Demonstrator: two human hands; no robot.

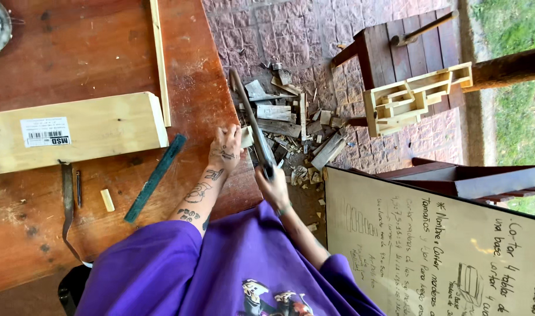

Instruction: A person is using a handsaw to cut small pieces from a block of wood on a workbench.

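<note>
While the left hand pins a small pale wood block at the reddish wooden bench edge, fingers closed on it, the right hand grips a dark handsaw, blade running away lengthwise beside the block.

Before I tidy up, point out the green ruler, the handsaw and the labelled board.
green ruler (154, 178), head view, mid-blade.
handsaw (250, 117), head view, blade middle.
labelled board (103, 126), head view, bare face.
</note>
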